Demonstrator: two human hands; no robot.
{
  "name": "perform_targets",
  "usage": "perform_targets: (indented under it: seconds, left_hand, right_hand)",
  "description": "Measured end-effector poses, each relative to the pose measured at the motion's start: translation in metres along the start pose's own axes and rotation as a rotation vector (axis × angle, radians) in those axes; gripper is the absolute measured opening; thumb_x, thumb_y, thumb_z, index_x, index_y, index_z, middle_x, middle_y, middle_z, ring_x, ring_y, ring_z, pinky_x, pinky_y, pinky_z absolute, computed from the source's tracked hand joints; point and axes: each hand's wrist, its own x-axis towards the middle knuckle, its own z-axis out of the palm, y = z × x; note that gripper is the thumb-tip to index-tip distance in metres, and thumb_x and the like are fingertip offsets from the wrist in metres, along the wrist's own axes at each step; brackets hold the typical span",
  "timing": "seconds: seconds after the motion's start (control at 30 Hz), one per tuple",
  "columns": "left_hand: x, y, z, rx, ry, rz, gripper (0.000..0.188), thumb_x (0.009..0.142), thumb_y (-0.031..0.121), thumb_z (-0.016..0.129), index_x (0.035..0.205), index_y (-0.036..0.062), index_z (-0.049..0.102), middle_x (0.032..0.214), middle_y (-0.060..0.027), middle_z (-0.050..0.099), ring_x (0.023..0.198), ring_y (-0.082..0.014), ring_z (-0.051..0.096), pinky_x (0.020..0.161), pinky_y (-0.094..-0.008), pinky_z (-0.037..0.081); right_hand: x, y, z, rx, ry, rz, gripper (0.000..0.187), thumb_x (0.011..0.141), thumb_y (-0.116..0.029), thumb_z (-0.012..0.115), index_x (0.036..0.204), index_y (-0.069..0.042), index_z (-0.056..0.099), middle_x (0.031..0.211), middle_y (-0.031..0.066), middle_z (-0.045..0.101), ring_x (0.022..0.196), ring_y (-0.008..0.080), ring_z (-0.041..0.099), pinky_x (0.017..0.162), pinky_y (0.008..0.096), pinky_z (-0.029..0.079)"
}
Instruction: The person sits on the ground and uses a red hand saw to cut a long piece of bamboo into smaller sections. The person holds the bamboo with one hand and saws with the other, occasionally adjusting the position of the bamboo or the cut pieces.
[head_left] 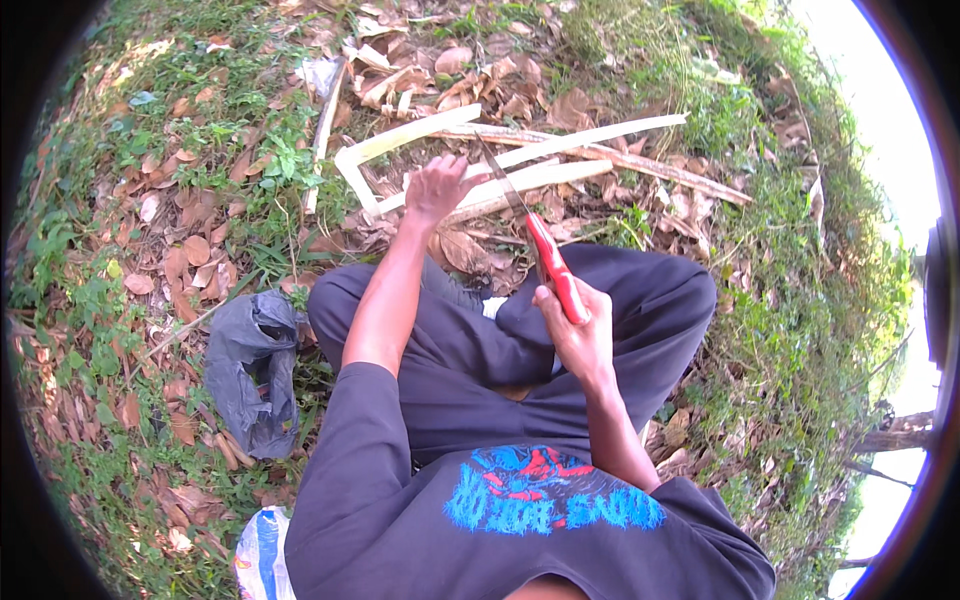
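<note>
My right hand (582, 330) is closed round the red handle of a saw (549, 258). Its long narrow blade points up and left, crossing pale peeled wooden strips on the ground; its teeth are too small to make out. My left hand (438, 190) presses down on a pale strip (560, 146) just left of the blade, fingers curled over it and thumb toward the blade. Beneath lies another pale strip (560, 174). A bent pale strip (400, 135) angles away to the left of that hand.
A brown stick (690, 182) lies behind the strips, and a thinner upright piece (324, 140) is at far left. A black plastic bag (250, 370) sits by my left knee, with a white and blue bag (264, 555) nearer. Dry leaves and grass surround my crossed legs (640, 290).
</note>
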Motion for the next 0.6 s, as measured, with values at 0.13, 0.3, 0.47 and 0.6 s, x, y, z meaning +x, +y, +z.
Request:
perform_targets:
  seconds: [0.13,0.3,0.47,0.6]
  left_hand:
    - [-0.002,-0.013,0.004,-0.077,-0.023,-0.140,0.040,0.098,0.043,0.059,0.088,0.0066,0.071,0.082,-0.0173,0.072,0.075,-0.0355,0.072,0.059,-0.0464,0.057]
    - [0.010,-0.018,-0.022,-0.285,-0.130,-0.298,0.040,0.085,0.045,0.071,0.090,0.0053,0.070,0.077,-0.0228,0.070,0.072,-0.0408,0.070,0.064,-0.0505,0.055]
    - [0.019,-0.018,-0.058,-0.325,-0.124,-0.195,0.041,0.080,0.034,0.078,0.107,0.0056,0.066,0.085,-0.0209,0.071,0.079,-0.0388,0.071,0.069,-0.0479,0.056]
    - [0.032,-0.003,-0.100,-0.153,-0.082,-0.155,0.025,0.086,0.026,0.073,0.103,0.0076,0.072,0.092,-0.0161,0.072,0.080,-0.0323,0.072,0.073,-0.0441,0.058]
  right_hand:
    - [-0.015,-0.022,-0.010,-0.001,0.002,-0.099,0.017,0.093,-0.011,0.067,0.084,0.004,0.065,0.060,-0.0030,0.052,0.059,0.0032,0.044,0.052,0.0249,0.037]
    - [-0.027,-0.034,-0.032,0.227,0.021,-0.106,0.014,0.092,-0.009,0.064,0.086,0.003,0.067,0.059,-0.0052,0.052,0.054,0.0013,0.044,0.049,0.0221,0.035]
    - [-0.041,-0.035,-0.044,0.236,0.059,-0.132,0.014,0.092,-0.007,0.062,0.083,0.003,0.067,0.057,-0.0047,0.052,0.050,0.0021,0.044,0.047,0.0220,0.034]
    - [-0.050,-0.037,-0.058,0.246,0.099,-0.126,0.013,0.091,-0.006,0.062,0.083,0.003,0.068,0.056,-0.0041,0.052,0.049,0.0027,0.044,0.046,0.0220,0.034]
